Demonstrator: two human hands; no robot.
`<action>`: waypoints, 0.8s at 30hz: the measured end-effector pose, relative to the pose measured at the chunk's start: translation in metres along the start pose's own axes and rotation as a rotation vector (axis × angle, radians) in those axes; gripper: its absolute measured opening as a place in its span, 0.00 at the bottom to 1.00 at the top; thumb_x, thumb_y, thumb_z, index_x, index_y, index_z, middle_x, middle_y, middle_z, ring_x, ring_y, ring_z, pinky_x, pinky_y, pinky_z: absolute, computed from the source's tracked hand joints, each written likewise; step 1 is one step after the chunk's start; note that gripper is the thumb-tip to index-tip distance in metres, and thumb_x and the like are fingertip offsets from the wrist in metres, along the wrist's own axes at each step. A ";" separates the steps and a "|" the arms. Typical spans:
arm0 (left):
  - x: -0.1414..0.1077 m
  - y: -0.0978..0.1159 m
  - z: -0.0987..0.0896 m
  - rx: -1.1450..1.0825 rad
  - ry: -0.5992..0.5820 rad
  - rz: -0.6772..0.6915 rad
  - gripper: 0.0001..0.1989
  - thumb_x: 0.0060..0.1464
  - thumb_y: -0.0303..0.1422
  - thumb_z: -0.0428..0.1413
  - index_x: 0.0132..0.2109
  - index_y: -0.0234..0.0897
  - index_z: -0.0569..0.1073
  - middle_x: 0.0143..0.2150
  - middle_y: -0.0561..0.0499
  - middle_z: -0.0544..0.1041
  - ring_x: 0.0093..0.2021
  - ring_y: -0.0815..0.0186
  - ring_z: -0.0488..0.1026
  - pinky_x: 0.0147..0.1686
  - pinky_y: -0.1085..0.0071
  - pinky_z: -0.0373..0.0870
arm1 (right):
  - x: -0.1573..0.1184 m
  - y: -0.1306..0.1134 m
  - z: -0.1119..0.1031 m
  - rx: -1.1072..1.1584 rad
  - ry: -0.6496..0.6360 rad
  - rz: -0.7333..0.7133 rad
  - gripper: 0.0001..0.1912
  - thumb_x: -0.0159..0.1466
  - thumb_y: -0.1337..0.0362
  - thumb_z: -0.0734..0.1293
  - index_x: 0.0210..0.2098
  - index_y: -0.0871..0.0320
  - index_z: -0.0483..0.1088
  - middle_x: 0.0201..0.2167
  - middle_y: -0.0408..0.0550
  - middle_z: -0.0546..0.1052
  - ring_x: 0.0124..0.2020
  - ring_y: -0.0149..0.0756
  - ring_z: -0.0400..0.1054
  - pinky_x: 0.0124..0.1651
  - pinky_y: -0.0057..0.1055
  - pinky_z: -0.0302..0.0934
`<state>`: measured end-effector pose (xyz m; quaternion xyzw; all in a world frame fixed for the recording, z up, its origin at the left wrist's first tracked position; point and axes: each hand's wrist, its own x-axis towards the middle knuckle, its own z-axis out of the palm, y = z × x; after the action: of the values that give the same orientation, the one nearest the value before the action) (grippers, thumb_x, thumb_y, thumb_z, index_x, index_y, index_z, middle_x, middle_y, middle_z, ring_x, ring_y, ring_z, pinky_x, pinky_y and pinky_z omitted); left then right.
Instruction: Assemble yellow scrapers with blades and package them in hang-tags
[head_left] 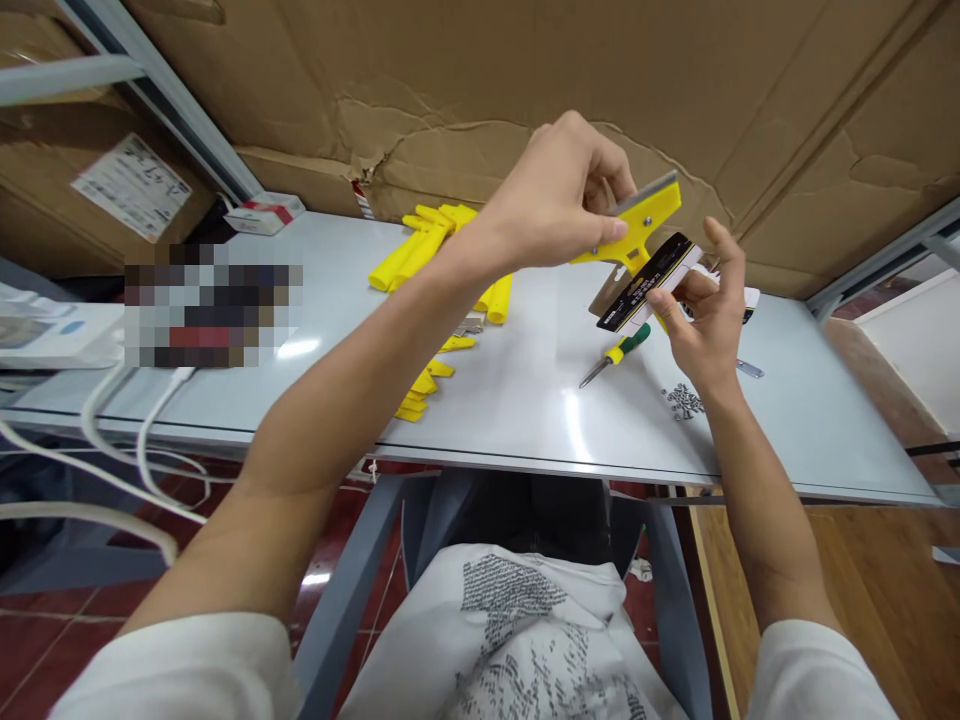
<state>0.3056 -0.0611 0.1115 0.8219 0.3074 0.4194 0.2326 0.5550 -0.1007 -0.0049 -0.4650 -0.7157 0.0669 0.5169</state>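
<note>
White table (817,420); on it yellow handles (420,250), a green-and-yellow screwdriver (616,355), a screw pile (682,401).

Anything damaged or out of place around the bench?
The cardboard behind the table looks creased and torn above the yellow handles. Small metal parts, probably screws, lie in a loose heap, easily scattered. Nothing else stands out.

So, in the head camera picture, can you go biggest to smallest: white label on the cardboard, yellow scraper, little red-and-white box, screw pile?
White label
Yellow scraper
Red-and-white box
Screw pile
</note>
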 end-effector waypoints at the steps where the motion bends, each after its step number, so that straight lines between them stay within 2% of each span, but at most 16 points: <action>1: 0.000 -0.001 0.007 -0.020 -0.013 -0.005 0.07 0.50 0.22 0.65 0.31 0.39 0.81 0.29 0.52 0.80 0.33 0.65 0.77 0.35 0.67 0.70 | 0.000 -0.002 0.000 0.010 -0.005 -0.001 0.48 0.71 0.33 0.68 0.81 0.41 0.46 0.44 0.48 0.83 0.43 0.47 0.81 0.50 0.51 0.78; 3: 0.000 -0.005 0.021 -0.059 -0.049 -0.015 0.07 0.50 0.23 0.67 0.30 0.39 0.79 0.30 0.52 0.81 0.34 0.64 0.78 0.36 0.67 0.72 | -0.001 -0.005 0.000 0.015 -0.009 -0.013 0.48 0.71 0.31 0.66 0.80 0.38 0.43 0.47 0.49 0.82 0.45 0.49 0.82 0.47 0.50 0.79; 6: -0.002 -0.008 0.039 -0.129 -0.085 -0.019 0.07 0.54 0.28 0.69 0.31 0.38 0.79 0.29 0.51 0.80 0.34 0.64 0.78 0.37 0.67 0.74 | -0.003 -0.005 0.003 0.012 0.000 -0.029 0.45 0.71 0.30 0.65 0.78 0.35 0.46 0.51 0.49 0.81 0.44 0.48 0.83 0.40 0.46 0.78; 8: -0.004 -0.009 0.047 -0.177 -0.110 -0.026 0.12 0.61 0.36 0.68 0.31 0.37 0.78 0.29 0.51 0.79 0.35 0.63 0.79 0.37 0.67 0.74 | -0.003 -0.002 0.005 0.010 0.018 -0.022 0.42 0.73 0.31 0.63 0.77 0.34 0.45 0.52 0.50 0.81 0.41 0.46 0.83 0.35 0.43 0.77; 11: -0.005 -0.010 0.053 -0.245 -0.173 -0.031 0.24 0.71 0.49 0.60 0.31 0.37 0.76 0.28 0.50 0.77 0.36 0.63 0.79 0.37 0.68 0.74 | -0.004 0.002 0.008 0.016 0.056 -0.011 0.40 0.76 0.33 0.60 0.78 0.31 0.40 0.54 0.51 0.80 0.41 0.46 0.83 0.33 0.41 0.76; 13: -0.004 -0.012 0.054 -0.275 -0.206 -0.018 0.22 0.69 0.50 0.63 0.34 0.36 0.77 0.30 0.50 0.78 0.38 0.62 0.80 0.40 0.67 0.75 | -0.005 0.002 0.009 0.025 0.061 0.008 0.40 0.76 0.33 0.59 0.79 0.30 0.36 0.55 0.51 0.80 0.41 0.46 0.83 0.34 0.42 0.77; 16: -0.001 -0.017 0.047 -0.280 -0.187 -0.004 0.13 0.56 0.40 0.72 0.41 0.37 0.80 0.37 0.49 0.84 0.42 0.60 0.82 0.44 0.65 0.78 | -0.006 -0.002 0.007 0.029 0.039 0.055 0.43 0.75 0.31 0.60 0.80 0.32 0.36 0.51 0.49 0.81 0.36 0.43 0.81 0.36 0.43 0.77; 19: 0.002 -0.019 0.032 -0.219 -0.102 -0.043 0.12 0.49 0.34 0.71 0.42 0.40 0.81 0.43 0.48 0.86 0.46 0.58 0.84 0.47 0.61 0.81 | -0.005 -0.008 0.002 -0.002 -0.022 0.043 0.44 0.72 0.31 0.65 0.79 0.34 0.45 0.46 0.46 0.81 0.32 0.39 0.76 0.39 0.44 0.77; 21: 0.002 -0.018 0.022 -0.148 -0.045 -0.104 0.15 0.47 0.34 0.70 0.44 0.45 0.82 0.47 0.49 0.87 0.47 0.56 0.85 0.48 0.57 0.82 | -0.005 -0.011 0.001 -0.080 -0.078 -0.045 0.41 0.70 0.33 0.69 0.75 0.36 0.59 0.47 0.48 0.80 0.36 0.41 0.76 0.46 0.47 0.78; 24: 0.002 -0.018 0.016 -0.074 -0.023 -0.212 0.23 0.45 0.34 0.69 0.51 0.53 0.82 0.49 0.52 0.87 0.45 0.53 0.85 0.46 0.52 0.82 | -0.003 -0.010 0.006 -0.236 -0.109 -0.161 0.30 0.74 0.35 0.65 0.68 0.40 0.74 0.46 0.51 0.79 0.45 0.46 0.76 0.54 0.50 0.76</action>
<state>0.3144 -0.0485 0.0924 0.7803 0.3744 0.3940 0.3093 0.5444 -0.1064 -0.0044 -0.4593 -0.7804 -0.0342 0.4228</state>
